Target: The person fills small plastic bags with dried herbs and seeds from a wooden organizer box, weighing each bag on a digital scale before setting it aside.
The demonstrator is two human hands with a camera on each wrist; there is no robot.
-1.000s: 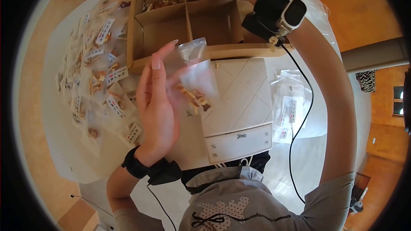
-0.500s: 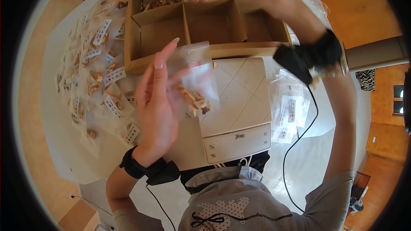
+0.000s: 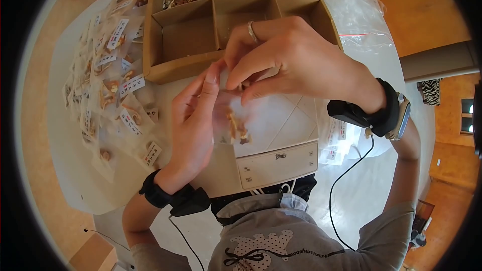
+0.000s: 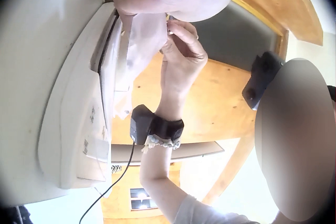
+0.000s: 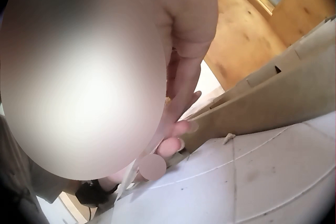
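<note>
In the head view the left hand (image 3: pixel 193 125) holds a clear plastic bag (image 3: pixel 261 115) by its upper left side, above a white scale (image 3: pixel 276 165). Brown and yellowish dried pieces (image 3: pixel 237 128) lie in the lower part of the bag. At the bag's mouth is the right hand (image 3: pixel 296 62), its thumb and fingers pinching a small dark piece (image 3: pixel 244 86). The left wrist view shows the right hand (image 4: pixel 181 56) beside the bag (image 4: pixel 144 43), pinching a small piece. Much of the bag's mouth is hidden behind fingers.
A cardboard box (image 3: pixel 188 68) with several compartments stands at the back, some with dried pieces inside. Many filled, labelled bags (image 3: pixel 108 90) are spread at the left. More flat bags (image 3: pixel 337 138) lie right of the scale, near a black cable (image 3: pixel 337 175).
The right hand has come out of the box's back compartment, down to the bag's mouth, with a small piece in its fingers. The left hand has shifted slightly right with the bag.
</note>
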